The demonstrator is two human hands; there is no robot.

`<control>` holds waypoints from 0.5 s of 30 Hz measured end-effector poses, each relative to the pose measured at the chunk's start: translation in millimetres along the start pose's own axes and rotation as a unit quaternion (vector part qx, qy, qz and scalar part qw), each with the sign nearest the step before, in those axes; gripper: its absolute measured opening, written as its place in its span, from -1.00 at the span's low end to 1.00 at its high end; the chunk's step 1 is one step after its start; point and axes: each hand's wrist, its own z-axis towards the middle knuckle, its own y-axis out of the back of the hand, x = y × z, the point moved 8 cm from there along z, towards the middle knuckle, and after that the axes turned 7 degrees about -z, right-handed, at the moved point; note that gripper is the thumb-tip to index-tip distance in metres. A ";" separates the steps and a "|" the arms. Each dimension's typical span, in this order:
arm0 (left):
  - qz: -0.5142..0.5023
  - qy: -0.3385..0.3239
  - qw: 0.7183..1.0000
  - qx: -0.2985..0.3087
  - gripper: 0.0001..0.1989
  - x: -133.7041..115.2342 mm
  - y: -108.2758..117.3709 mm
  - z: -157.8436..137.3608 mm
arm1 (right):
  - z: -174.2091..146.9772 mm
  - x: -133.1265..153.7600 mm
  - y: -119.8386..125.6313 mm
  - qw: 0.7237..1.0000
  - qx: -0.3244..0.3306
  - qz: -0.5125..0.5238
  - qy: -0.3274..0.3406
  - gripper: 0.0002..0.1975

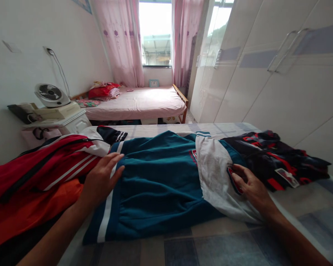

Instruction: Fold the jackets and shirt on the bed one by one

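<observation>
A teal sweatshirt (pixel 155 177) with light grey sleeves and a white band near its hem lies spread sideways on the bed in front of me. One grey sleeve (pixel 215 177) is laid across its upper part, the striped cuff pointing to the far side. My left hand (pixel 102 179) is at the hem end, open, fingers stretched over the white band. At the shoulder end, my right hand (pixel 248 186) pinches the grey cloth beside a dark, red-edged patch. Part of that grip is hidden by the fingers.
Red and orange jackets (pixel 52 170) are heaped at the left. Folded black-and-red clothes (pixel 280 162) lie at the right. The bed carries a checked sheet (pixel 183 247). Beyond are a pink bed (pixel 144 101), a fan (pixel 51 94) on a cabinet, and a white wardrobe (pixel 246 85).
</observation>
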 end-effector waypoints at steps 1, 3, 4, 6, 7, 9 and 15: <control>-0.035 -0.053 0.997 0.040 -0.56 -15.6 -4.6 -16.7 | 0.4 -3.6 0.1 0.999 0.012 0.031 -0.020 -0.46; -0.063 -0.142 0.980 0.122 -0.46 -41.4 -12.8 -54.0 | 0.5 -9.7 -0.8 0.993 0.044 0.094 -0.063 -0.42; -0.061 -0.167 0.974 0.144 -0.38 -49.0 -13.9 -70.3 | 0.1 -10.9 -2.8 0.987 0.072 0.122 -0.081 -0.42; -0.060 -0.194 0.966 0.157 -0.42 -57.1 -11.8 -92.5 | -1.4 -8.8 -6.4 0.969 0.133 0.175 -0.109 -0.51; -0.066 -0.203 0.964 0.161 -0.51 -59.1 -10.6 -98.8 | -1.7 -6.0 -5.9 0.960 0.151 0.204 -0.119 -0.58; -0.082 -0.226 0.956 0.168 -0.63 -61.6 -8.8 -105.8 | 0.2 -0.3 2.3 0.944 0.142 0.266 -0.133 -0.70; -0.047 -0.176 0.977 0.112 -0.51 -24.4 -8.2 -124.7 | -16.2 10.3 15.9 0.934 0.198 0.283 -0.090 -0.64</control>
